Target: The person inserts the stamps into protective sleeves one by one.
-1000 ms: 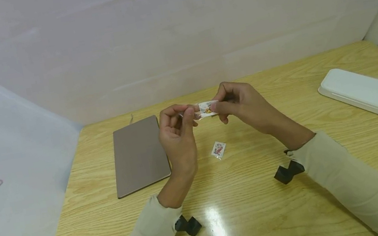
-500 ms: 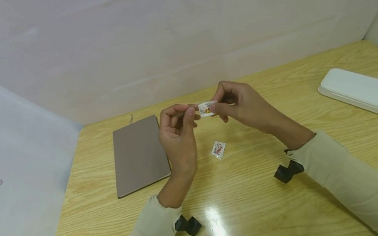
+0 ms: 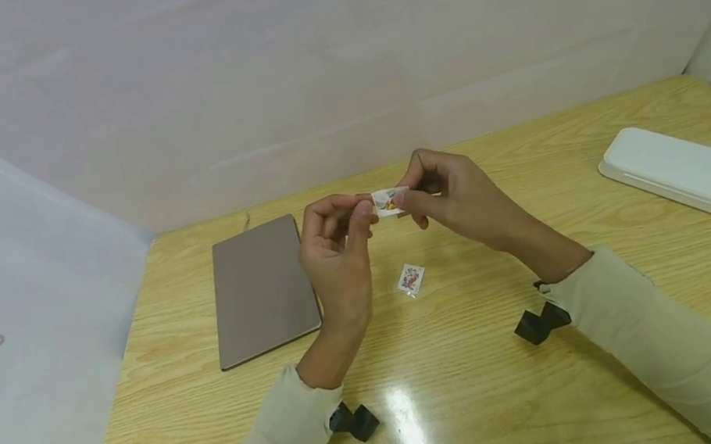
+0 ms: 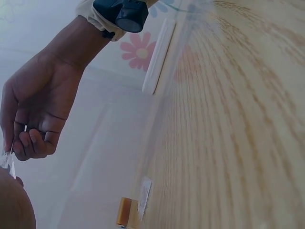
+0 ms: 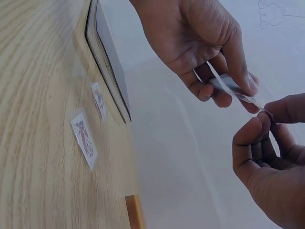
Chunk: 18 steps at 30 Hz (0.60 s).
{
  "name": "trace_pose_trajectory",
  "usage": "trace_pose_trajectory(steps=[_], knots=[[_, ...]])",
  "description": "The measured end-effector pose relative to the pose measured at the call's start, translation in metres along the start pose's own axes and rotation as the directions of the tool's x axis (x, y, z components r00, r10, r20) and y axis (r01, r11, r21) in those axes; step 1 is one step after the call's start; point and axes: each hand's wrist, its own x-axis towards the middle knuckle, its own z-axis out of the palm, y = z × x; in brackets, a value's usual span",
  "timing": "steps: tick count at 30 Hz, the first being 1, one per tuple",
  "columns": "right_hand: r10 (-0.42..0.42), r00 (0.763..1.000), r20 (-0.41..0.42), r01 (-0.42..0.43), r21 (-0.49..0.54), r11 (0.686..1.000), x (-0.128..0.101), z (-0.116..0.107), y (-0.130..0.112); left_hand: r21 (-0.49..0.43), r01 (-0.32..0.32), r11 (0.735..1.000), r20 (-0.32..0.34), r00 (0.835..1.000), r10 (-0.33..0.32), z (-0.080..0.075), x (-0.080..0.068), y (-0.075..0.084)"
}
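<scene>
Sticker (image 3: pixel 389 202) in a clear sleeve, held up above the tabletop (image 3: pixel 471 392) between both hands. Left hand (image 3: pixel 335 257) pinching one end between thumb and fingertips, remaining fingers curled in; right hand (image 3: pixel 458 196) pinching the opposite end, fingers likewise curled. Seen from the right wrist as a thin, glossy, see-through strip (image 5: pixel 233 90) stretched between the two pinches, bowing slightly.

Likely very light and floppy: no stiffness to speak of, so probably apt to curl or fold if held at one end only. Film surface shiny, so judged slippery under dry fingertips; a pinch close to the edge seems safest, well off the printed middle. Probably easy to crease or tear if pulled hard from both ends; gentle, even tension advisable. If sleeve and sticker are to be parted, best taken at a corner or an open edge, though which edge is open cannot be told from here.

Second sticker (image 3: pixel 411 278) lying flat on the tabletop just below the hands, untouched. Brown tablet (image 3: pixel 260 290) flat to the left, near the left hand. White case (image 3: pixel 705 180) well apart at the far right.
</scene>
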Motion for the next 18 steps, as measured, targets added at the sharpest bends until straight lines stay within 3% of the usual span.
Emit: trace_pose_trajectory(steps=[4, 8, 18], knots=[[0.0, 1.0, 0.016, 0.0, -0.016, 1.0, -0.003, 0.002, -0.014, 0.012, -0.009, 1.0, 0.023, 1.0, 0.008, 0.0, 0.0, 0.0], [-0.011, 0.999, 0.043, 0.014, -0.072, 0.997, -0.005, 0.002, -0.025, -0.036, -0.004, 0.999, 0.038, 0.999, 0.006, 0.001, 0.001, -0.001], [-0.01, 0.998, 0.069, 0.019, -0.123, 0.992, -0.006, -0.003, -0.028, -0.079, -0.03, 0.996, 0.108, 0.993, 0.039, 0.0, 0.002, 0.0]])
